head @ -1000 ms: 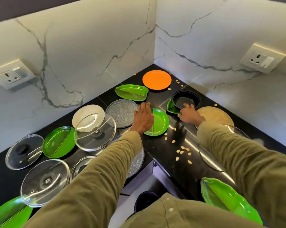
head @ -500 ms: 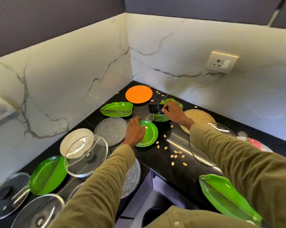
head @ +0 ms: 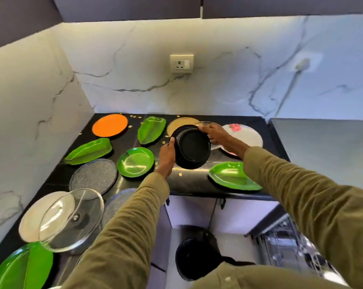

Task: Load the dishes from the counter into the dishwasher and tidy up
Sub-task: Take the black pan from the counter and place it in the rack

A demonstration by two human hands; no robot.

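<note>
Fingers of my left hand (head: 166,153) and right hand (head: 215,133) grip the black bowl (head: 192,150), tilted above the counter (head: 197,178); round green plate (head: 135,162) and leaf-shaped green dishes (head: 234,178) lie close around

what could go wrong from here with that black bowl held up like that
The black bowl is tipped on edge above the counter, held by the left hand and right hand at opposite rims; if either grip slips, it may drop onto the round green plate or the leaf-shaped green dish. That leaf-shaped dish overhangs the counter edge, so a sleeve could knock it off. Scattered seeds may get swept onto the floor.
</note>
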